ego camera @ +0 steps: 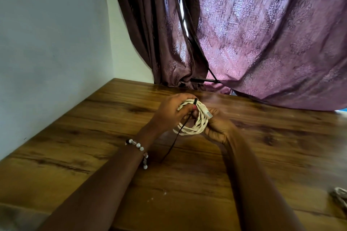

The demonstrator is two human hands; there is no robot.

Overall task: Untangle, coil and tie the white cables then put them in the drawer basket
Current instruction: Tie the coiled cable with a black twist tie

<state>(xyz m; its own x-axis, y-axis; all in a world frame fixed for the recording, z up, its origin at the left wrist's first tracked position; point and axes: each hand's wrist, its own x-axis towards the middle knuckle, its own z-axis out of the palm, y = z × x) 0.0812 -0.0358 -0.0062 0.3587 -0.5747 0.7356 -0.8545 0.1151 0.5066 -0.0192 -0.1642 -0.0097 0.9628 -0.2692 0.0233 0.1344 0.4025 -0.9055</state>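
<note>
From the head camera, your left hand (170,113) curls its fingers over the top of the coiled white cable (195,122), above the wooden table (93,118). Your right hand (218,125) grips the coil's right side; a black tie (180,137) hangs below it.

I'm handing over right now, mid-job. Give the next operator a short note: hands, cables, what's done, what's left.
Left hand: grips the top of the coiled white cable, held above the wooden table.
Right hand: holds the coil's right side, near the plug.
Black tie: looped over the top of the coil, its tail hanging down towards the table.
Done: this cable is coiled.
Left: finish the tie, handle the other white cable at the table's right edge, and put both away. The drawer basket is not in view.
</note>
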